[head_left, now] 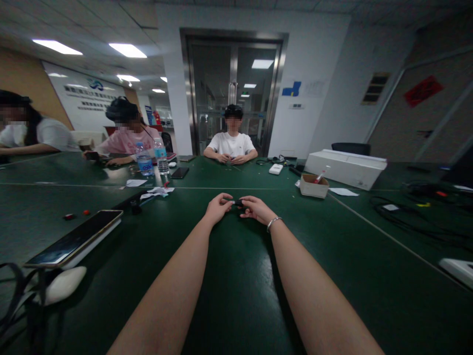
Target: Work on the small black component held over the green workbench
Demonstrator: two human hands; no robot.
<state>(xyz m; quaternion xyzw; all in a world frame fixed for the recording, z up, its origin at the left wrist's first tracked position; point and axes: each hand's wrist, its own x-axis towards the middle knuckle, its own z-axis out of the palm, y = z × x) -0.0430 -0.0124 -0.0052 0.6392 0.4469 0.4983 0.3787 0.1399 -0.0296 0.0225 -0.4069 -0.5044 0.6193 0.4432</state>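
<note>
My left hand [218,208] and my right hand [256,209] meet above the green table [236,276], fingertips almost touching. Between them is a small black object [238,202] with a lighter end toward the left; it is too small to name. The right thumb and fingers pinch its dark part. At the lighter end, the left thumb and fingertips are closed, and the fingers hide part of it. A silver bracelet [274,224] circles my right wrist.
Left lie a phone [79,236], a white mouse-shaped item [64,285] with black straps, and paper scraps [157,192]. Beyond stand water bottles [161,157]. Right are a small open box [314,186], a white box [345,168] and black cables [414,222]. Several people sit around the table.
</note>
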